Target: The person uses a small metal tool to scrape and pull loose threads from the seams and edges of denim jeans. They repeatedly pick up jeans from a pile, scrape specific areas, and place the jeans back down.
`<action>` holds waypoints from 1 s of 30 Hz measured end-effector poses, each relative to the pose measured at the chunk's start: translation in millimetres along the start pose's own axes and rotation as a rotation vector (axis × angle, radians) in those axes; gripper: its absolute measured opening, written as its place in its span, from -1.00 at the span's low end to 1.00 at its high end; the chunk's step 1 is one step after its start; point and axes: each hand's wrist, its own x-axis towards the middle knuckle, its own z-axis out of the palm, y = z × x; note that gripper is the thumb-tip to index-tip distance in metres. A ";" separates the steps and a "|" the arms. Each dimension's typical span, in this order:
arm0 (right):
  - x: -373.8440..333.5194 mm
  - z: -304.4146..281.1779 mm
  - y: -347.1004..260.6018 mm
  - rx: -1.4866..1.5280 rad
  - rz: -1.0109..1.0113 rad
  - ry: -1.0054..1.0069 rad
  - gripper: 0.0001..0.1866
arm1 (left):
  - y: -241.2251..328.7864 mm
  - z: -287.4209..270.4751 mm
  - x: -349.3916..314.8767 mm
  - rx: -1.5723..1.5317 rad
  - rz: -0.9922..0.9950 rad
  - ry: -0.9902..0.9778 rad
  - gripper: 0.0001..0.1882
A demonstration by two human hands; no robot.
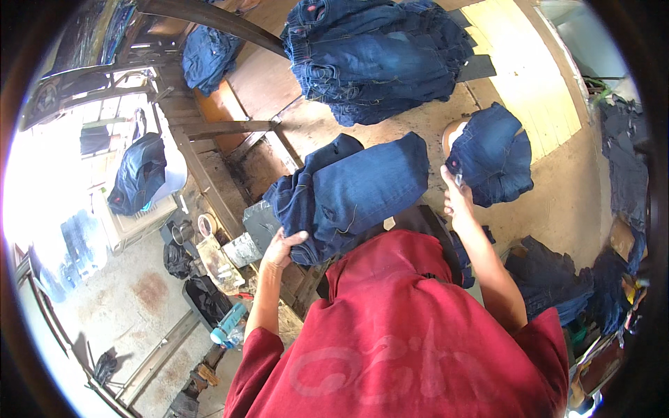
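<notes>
Across my lap lies a pair of folded dark blue jeans (pixel 373 182) with loose threads along its seams. My left hand (pixel 282 249) pinches its near left edge, thumb on top and fingers underneath. To the right, my right hand (pixel 456 197) is closed, and a small shiny piece pokes out of it, too small to name. Just beyond that hand, more blue denim (pixel 496 155) is bunched up on a round support; the fingertips are at its left edge, and I cannot tell whether they touch it.
A big stack of jeans (pixel 380 59) lies ahead on the wooden table (pixel 550 182). More denim (pixel 550 275) is heaped at the right. On the left stand a wooden frame (pixel 198 164), tape rolls (pixel 207 223) and a turquoise bottle (pixel 228 324). A dark metal bar (pixel 216 22) crosses the upper left.
</notes>
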 end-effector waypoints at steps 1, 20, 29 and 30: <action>16.4 -11.5 2.1 0.121 0.362 -0.122 -0.47 | -0.9 -12.2 -1.4 0.001 0.087 0.019 -0.44; 137.6 -377.9 -250.4 0.820 -0.595 0.340 -0.50 | 91.1 347.1 170.6 -0.035 0.273 -0.641 -0.25; 183.1 -323.8 -186.5 0.440 -0.351 0.086 -0.81 | 264.5 252.7 185.3 0.338 0.720 -0.116 -0.22; 200.9 -310.5 -148.7 0.391 -0.357 0.097 -0.77 | 279.7 236.8 195.4 0.423 0.717 0.091 -0.22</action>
